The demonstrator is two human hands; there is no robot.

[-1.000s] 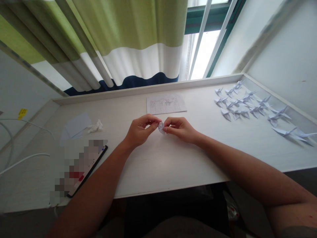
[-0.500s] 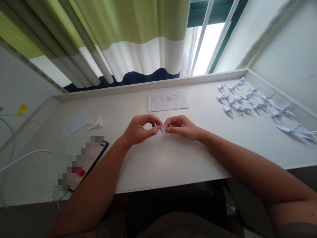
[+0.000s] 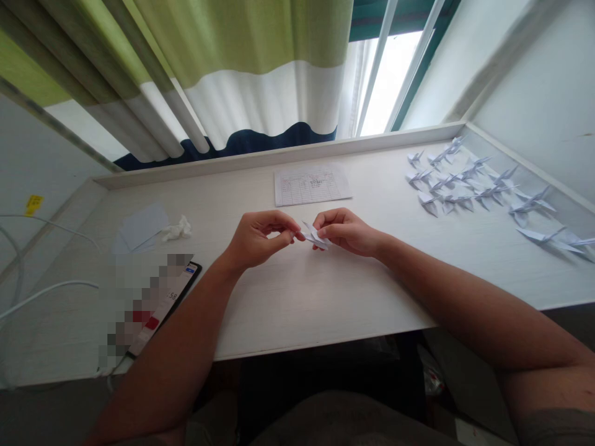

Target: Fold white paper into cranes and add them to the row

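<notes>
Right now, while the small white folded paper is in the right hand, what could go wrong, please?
The small white folded paper might crease or tear if the right hand pinches too hard. With only a fingertip grip, it could also slip. The flat, black-edged rectangular phone appears close to the bare left forearm, which might nudge it.

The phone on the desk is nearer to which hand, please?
Left. The left hand is to the right of the phone and farther forward; the right hand, holding the folded paper, is farther right still, beyond the left hand.
</notes>
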